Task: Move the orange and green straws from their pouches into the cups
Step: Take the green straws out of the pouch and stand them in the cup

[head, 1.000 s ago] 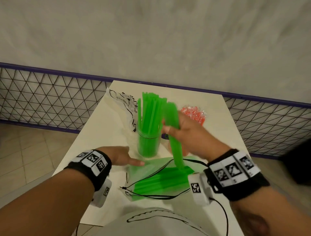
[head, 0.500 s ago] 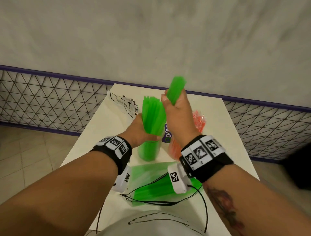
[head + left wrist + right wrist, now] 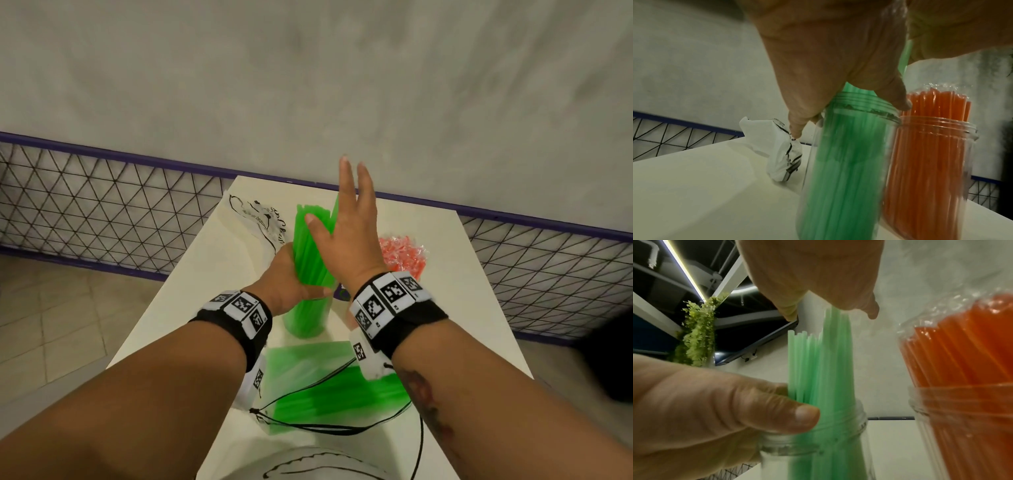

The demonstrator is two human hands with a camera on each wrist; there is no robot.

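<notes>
Crumpled white plastic bag w/ black print point(image 3: 255, 219) lay at approx 11 o'clock on the cream rectangular tabletop point(image 3: 191, 294), just left of the jars. Left hand point(image 3: 286, 281) was curled round the bundle of green plastic straws point(image 3: 308, 246) right above the rim of the clear glass jar point(image 3: 838, 170); thumb and fingers wrapped the bundle, fingertips at the jar mouth. Straws stood upright in that jar near table centre, tips fanning a bit at top. Right hand point(image 3: 349, 236) was raised at 12 o'clock over the straw tops, fingers straight and spread, holding nothing; palm side close to the tallest straws, contact unclear. Second clear jar point(image 3: 931, 170) stood just right of the first, approx 2 o'clock, packed w/ orange plastic straws point(image 3: 404, 253), clear wrap around their tops. Green translucent pouch point(image 3: 329, 387) lay flat at 6 o'clock, more green straws inside, black cable point(image 3: 308, 428) looped across it.
</notes>
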